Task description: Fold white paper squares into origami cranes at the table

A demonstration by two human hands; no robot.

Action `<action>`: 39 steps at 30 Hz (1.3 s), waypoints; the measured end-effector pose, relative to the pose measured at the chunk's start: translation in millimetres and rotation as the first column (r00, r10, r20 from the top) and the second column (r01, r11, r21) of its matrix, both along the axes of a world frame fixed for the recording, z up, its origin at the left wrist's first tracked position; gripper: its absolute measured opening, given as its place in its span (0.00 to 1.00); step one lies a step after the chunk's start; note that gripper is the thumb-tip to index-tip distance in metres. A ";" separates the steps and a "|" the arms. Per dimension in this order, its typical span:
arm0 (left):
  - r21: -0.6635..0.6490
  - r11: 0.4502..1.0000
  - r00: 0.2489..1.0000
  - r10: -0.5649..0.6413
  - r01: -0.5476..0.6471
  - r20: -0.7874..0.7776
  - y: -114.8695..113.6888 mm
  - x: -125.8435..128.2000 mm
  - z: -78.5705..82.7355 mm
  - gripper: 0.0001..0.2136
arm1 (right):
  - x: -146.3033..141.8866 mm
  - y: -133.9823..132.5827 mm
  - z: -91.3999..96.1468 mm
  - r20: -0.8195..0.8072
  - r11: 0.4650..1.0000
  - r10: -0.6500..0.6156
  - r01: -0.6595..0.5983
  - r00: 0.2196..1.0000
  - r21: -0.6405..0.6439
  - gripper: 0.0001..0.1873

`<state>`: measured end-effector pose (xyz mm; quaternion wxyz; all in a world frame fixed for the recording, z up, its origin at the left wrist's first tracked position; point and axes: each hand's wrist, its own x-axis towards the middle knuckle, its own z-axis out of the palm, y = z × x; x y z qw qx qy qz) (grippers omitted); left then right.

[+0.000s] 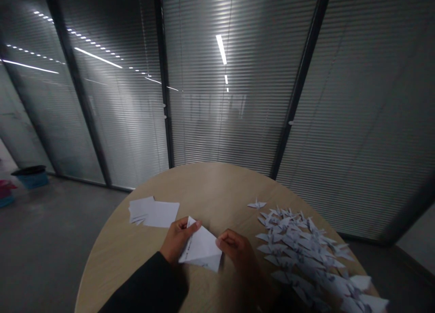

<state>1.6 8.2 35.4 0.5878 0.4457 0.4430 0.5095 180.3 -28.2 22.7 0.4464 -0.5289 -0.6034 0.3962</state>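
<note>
A partly folded sheet of white paper (204, 246) is held between my two hands above the table, with dark printed marks along its left edge. My left hand (177, 239) pinches its upper left edge, the thumb lying on top. At the right corner, the thumb and fingers of my right hand (237, 246) close on the paper. To the right lie many folded white paper cranes (299, 245), crowded together. One paper crane (257, 204) sits apart from them, farther back. Loose white paper sheets (159, 213) lie overlapped beyond my left hand.
The round wooden table (210, 181) has its curved far edge close to a glass partition (231, 122) with blinds. On the floor at far left stand a blue bin (34, 179) with a dark liner and a bin with a pink liner (6, 187).
</note>
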 end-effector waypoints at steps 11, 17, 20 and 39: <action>0.089 0.995 0.998 -0.042 0.047 -0.049 0.4 3.9 -1.0 0.21 | 15.4 8.5 -8.2 0.070 0.986 -0.165 0.165 0.984 0.011 0.16; 0.097 0.989 0.991 -0.103 0.110 -0.080 -0.2 3.2 -5.1 0.23 | 19.7 5.8 -8.7 0.167 0.975 -0.219 0.208 0.961 0.081 0.17; 0.107 0.987 0.990 -0.114 0.123 -0.088 -0.4 3.6 -8.3 0.24 | 19.3 3.7 -7.7 0.239 0.967 -0.249 0.227 0.938 0.118 0.16; -0.030 0.976 0.967 -0.217 0.215 -0.134 -8.3 5.4 1.7 0.36 | 13.0 2.1 -9.2 0.397 0.967 -0.252 0.213 0.883 0.141 0.16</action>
